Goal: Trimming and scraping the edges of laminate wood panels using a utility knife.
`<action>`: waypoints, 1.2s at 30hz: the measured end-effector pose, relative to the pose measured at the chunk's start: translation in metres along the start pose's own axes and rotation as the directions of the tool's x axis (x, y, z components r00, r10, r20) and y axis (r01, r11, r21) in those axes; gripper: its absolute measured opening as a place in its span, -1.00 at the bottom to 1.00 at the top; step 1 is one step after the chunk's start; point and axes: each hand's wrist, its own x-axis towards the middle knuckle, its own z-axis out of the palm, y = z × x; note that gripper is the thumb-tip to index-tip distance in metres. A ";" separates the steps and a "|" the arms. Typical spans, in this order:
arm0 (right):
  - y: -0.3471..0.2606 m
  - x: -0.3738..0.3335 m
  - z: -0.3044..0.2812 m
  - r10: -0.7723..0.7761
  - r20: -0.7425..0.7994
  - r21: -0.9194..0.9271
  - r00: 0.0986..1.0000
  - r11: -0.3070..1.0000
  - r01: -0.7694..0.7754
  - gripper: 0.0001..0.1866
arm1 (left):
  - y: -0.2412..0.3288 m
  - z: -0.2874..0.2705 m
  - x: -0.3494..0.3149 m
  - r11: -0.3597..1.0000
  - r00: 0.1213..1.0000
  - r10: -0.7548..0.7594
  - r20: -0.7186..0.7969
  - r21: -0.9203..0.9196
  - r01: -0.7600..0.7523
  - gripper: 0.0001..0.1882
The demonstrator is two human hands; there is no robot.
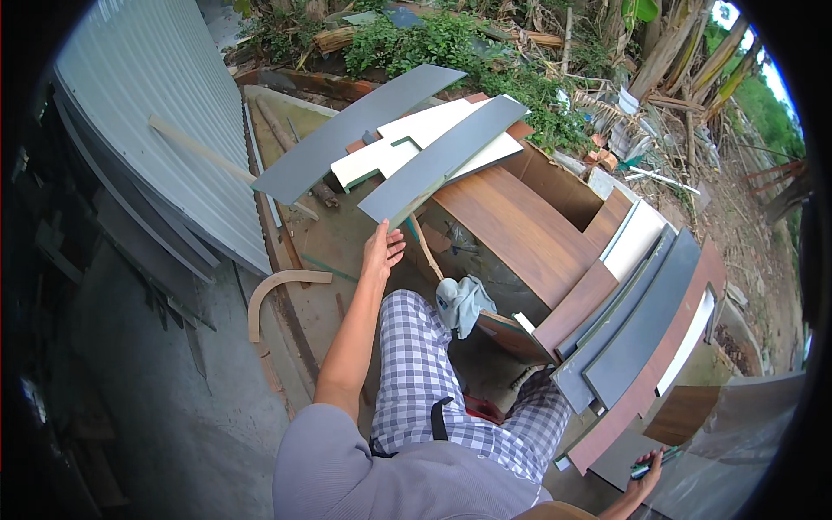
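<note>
My left hand [380, 251] is at the near end of a long grey board [446, 160], its fingertips at or against the lower edge and its fingers loosely apart. That board lies slantwise over white cut panels [407, 139]. A second grey board [355, 139] rests beside it to the left. At the lower right my right hand [641, 487] is closed around a slim green and dark handheld tool [654, 464], whose exact kind I cannot make out. It is next to a plastic-covered sheet [737, 459] and a leaning row of grey and brown boards [646, 316].
Brown wood-grain panels [511, 225] and an open cardboard box [555, 186] stand ahead. A pale blue cloth [465, 303] hangs near my knees. Corrugated metal sheeting [156, 113] rises at left, near a curved wooden strip [277, 286]. Plants [425, 48] and debris lie beyond.
</note>
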 end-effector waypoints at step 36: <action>-0.101 -0.049 0.218 -0.326 0.482 -0.533 0.813 0.628 0.568 -0.55 | 0.099 0.014 -0.294 0.557 0.690 0.671 0.269 0.431 -0.710 -0.70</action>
